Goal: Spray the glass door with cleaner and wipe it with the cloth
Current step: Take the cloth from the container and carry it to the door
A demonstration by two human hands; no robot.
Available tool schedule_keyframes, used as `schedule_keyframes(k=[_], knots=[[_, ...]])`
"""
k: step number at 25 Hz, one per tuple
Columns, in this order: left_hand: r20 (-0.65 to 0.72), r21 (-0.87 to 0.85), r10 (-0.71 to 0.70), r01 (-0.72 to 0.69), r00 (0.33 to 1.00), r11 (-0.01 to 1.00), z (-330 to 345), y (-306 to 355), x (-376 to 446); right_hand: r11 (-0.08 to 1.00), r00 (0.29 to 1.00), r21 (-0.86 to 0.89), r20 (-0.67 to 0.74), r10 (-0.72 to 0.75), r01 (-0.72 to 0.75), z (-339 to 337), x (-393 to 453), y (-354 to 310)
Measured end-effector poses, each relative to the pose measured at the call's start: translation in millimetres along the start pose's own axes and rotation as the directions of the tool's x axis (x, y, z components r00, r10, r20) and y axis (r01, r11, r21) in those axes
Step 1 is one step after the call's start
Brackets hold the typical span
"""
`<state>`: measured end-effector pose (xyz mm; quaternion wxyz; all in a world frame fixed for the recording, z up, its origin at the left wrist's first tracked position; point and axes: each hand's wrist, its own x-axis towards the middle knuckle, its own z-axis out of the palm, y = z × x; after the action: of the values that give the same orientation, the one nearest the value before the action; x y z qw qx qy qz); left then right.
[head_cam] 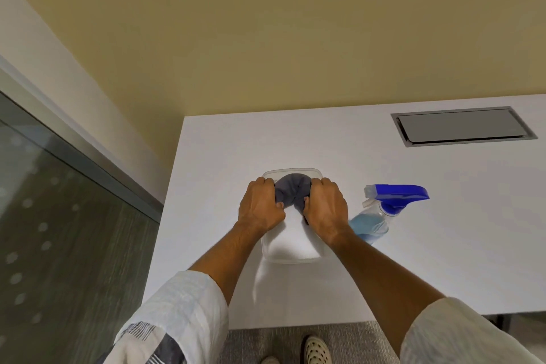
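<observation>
hands: my left (260, 207) and right (325, 207) both clench the cloth (292, 189)
cloth: soft, limp; I'd bunch it
bottle (375, 221): light, slick; I'd take the neck

Cloth (292, 190): dark grey-blue, plain, gripped at both ends by left hand (260, 207) and right hand (326, 207). Under the grip: clear, colourless plastic container (291, 258), white table (413, 230) showing through it. Just right of the grip: spray bottle (384, 210), vivid blue trigger head, whitish nozzle, clear body with pale blue liquid. Far right beyond the grip: grey hatch (462, 125) with darker grey frame. Wall (266, 23) behind the grip: flat beige-yellow. Far left: glass door (59, 230) grey-green tinted, rows of pale frosted dots. Sleeves (177, 319) near the camera: off-white, left one with dark grey striped patches. Floor (251, 343) grey carpet; shoe (316, 350) cream with dark holes.
</observation>
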<state>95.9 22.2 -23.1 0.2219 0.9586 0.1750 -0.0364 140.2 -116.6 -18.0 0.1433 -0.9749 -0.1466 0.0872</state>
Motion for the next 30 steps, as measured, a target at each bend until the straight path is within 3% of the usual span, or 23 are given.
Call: schedule_keyframes(k=[4,9,17,26,30], knots=[[0.004,0.011,-0.014,0.014,1.0,1.0,-1.4,-0.9,5.8,1.0,1.0,0.002,-0.001,0.026,-0.026,3.6,5.5,-0.2],[-0.006,-0.046,-0.012,0.012,1.0,0.999,-9.3,1.7,3.0,0.989,0.995,0.125,-0.045,0.089,-0.083,1.7,1.1,-0.1],[-0.137,-0.14,0.086,-0.105,0.987,0.985,-36.4,14.5,-15.7,0.957,0.977,0.249,-0.112,0.18,-0.147,-13.8,-26.7,-4.7],[-0.25,0.022,0.31,-0.315,0.917,0.949,-95.8,27.9,-42.5,0.902,0.952,0.39,-0.161,0.262,-0.182,-30.1,-69.5,-14.3],[-0.246,0.114,0.44,-0.425,0.863,0.898,-128.4,32.5,-51.3,0.911,0.971,0.393,-0.143,0.191,-0.122,-42.3,-87.8,-20.0]])
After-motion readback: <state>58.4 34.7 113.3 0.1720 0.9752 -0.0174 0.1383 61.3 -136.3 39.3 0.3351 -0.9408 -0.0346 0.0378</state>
